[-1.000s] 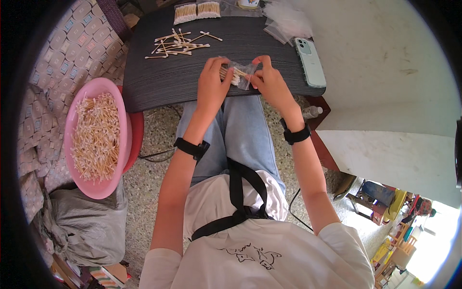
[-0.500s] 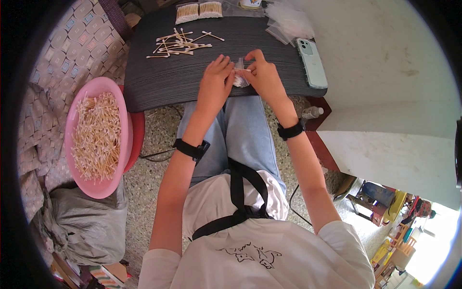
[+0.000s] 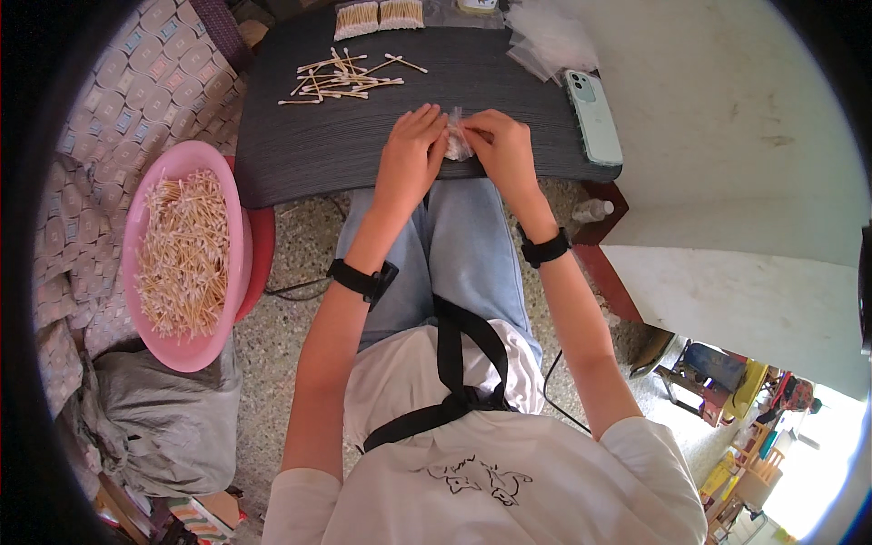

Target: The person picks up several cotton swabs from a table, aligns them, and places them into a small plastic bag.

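Left hand (image 3: pixel 411 154) and right hand (image 3: pixel 502 150) pinched together on a small crinkled clear plastic bag (image 3: pixel 457 143), held just above the near edge of the dark ribbed table (image 3: pixel 300 154). Thin wooden cotton swabs (image 3: pixel 341 77) scattered beyond; many more heaped in a round pink basin (image 3: pixel 195 350) at left. Slim pale-green phone (image 3: pixel 592 116) flat at right.

Pink basin (image 3: pixel 238 263); dark grey ribbed table (image 3: pixel 363 136); pale green phone (image 3: pixel 595 113); black wristbands (image 3: pixel 363 279); grey bag (image 3: pixel 154 427).
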Available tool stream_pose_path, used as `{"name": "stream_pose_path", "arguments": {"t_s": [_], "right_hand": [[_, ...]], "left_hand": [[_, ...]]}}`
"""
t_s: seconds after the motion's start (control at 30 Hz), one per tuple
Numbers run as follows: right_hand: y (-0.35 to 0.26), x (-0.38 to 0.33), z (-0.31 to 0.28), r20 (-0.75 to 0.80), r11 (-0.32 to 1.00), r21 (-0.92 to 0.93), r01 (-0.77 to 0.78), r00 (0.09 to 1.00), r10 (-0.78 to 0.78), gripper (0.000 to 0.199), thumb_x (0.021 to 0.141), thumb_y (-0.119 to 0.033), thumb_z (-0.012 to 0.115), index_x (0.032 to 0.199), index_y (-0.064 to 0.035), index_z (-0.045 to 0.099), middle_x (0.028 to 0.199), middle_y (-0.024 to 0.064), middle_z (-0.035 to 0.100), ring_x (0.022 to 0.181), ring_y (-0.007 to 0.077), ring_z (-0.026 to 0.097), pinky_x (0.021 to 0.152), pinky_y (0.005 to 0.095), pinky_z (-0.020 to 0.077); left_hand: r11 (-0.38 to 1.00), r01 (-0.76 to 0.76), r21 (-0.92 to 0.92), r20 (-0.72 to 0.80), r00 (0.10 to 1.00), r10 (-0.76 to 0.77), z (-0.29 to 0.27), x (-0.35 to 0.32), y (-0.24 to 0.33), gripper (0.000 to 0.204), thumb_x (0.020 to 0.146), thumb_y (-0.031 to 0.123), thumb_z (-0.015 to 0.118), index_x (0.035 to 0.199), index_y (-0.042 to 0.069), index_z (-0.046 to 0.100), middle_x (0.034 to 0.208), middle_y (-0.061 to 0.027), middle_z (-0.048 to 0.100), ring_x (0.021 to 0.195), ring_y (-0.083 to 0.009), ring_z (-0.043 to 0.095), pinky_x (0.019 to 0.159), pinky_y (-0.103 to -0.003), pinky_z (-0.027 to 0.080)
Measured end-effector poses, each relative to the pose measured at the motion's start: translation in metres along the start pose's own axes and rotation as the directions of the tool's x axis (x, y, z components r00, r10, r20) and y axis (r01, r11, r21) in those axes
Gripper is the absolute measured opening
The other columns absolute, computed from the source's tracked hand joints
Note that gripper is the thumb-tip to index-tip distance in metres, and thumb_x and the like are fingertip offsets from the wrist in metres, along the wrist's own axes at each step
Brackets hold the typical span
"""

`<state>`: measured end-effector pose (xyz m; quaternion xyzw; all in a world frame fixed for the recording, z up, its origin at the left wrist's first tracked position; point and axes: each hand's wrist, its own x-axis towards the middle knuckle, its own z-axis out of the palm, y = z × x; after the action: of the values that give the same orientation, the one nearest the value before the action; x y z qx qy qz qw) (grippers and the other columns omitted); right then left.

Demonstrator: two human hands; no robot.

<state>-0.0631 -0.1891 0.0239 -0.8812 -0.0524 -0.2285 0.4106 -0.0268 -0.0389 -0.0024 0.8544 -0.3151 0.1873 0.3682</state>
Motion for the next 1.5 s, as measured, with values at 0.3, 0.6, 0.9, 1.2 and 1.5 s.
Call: {"name": "stream_pose_path", "arguments": {"t_s": [0.3, 0.6, 0.9, 1.2, 1.5], "right_hand": [[0.011, -0.001, 0.003, 0.064, 0.946, 0.267, -0.184, 0.983, 0.173, 0.014, 0.076, -0.001, 0.068, 0.090, 0.0021, 0.070, 0.081, 0.0117, 0.069, 0.074, 0.0191, 0.068, 0.066, 0.0289, 0.0527], [0.024, 0.008, 0.011, 0.110, 0.836, 0.472, -0.280, 0.960, 0.259, 0.026, 0.080, -0.003, 0.068, 0.106, 0.0016, 0.066, 0.077, 0.0103, 0.069, 0.068, 0.0124, 0.066, 0.062, 0.0242, 0.0534], [0.015, 0.031, 0.001, 0.258, 0.932, 0.134, -0.338, 0.920, 0.296, 0.019, 0.075, -0.016, 0.070, 0.088, -0.0019, 0.072, 0.068, 0.0097, 0.067, 0.057, 0.0145, 0.063, 0.054, 0.0273, 0.0489], [0.015, -0.006, -0.025, -0.064, 0.956, -0.207, -0.208, 0.978, 0.199, 0.014, 0.069, -0.011, 0.069, 0.076, 0.0005, 0.065, 0.068, 0.0131, 0.061, 0.061, 0.0239, 0.060, 0.059, 0.0330, 0.0490], [0.012, -0.005, -0.018, -0.238, 0.999, 0.014, -0.033, 0.971, 0.036, 0.016, 0.077, 0.001, 0.058, 0.091, -0.0016, 0.065, 0.088, 0.0120, 0.063, 0.081, 0.0293, 0.058, 0.075, 0.0379, 0.0465]], "left_hand": [[1.000, -0.013, 0.009, 0.002, 1.000, 0.013, 0.000, 0.000, 0.001, 0.027, 0.091, 0.015, 0.055, 0.110, -0.001, 0.064, 0.120, -0.0172, 0.060, 0.118, -0.0308, 0.054, 0.105, -0.043, 0.036], [0.992, -0.062, 0.111, 0.038, 0.998, 0.058, -0.001, -0.002, 0.000, 0.030, 0.093, 0.016, 0.051, 0.114, -0.002, 0.062, 0.125, -0.0205, 0.057, 0.120, -0.0335, 0.051, 0.106, -0.045, 0.034], [0.993, -0.071, 0.096, 0.027, 0.997, 0.069, -0.002, -0.004, -0.002, 0.031, 0.093, 0.017, 0.050, 0.115, -0.002, 0.061, 0.125, -0.0201, 0.057, 0.121, -0.0329, 0.050, 0.106, -0.044, 0.034], [0.984, -0.092, 0.151, 0.057, 0.995, 0.084, 0.000, -0.003, 0.004, 0.031, 0.093, 0.018, 0.051, 0.114, -0.001, 0.061, 0.124, -0.0198, 0.057, 0.119, -0.0325, 0.051, 0.105, -0.044, 0.035], [0.998, -0.041, 0.055, 0.011, 0.999, 0.041, -0.002, -0.003, 0.011, 0.037, 0.094, 0.019, 0.050, 0.125, -0.001, 0.052, 0.124, -0.0218, 0.056, 0.119, -0.0350, 0.050, 0.105, -0.044, 0.036]]}}
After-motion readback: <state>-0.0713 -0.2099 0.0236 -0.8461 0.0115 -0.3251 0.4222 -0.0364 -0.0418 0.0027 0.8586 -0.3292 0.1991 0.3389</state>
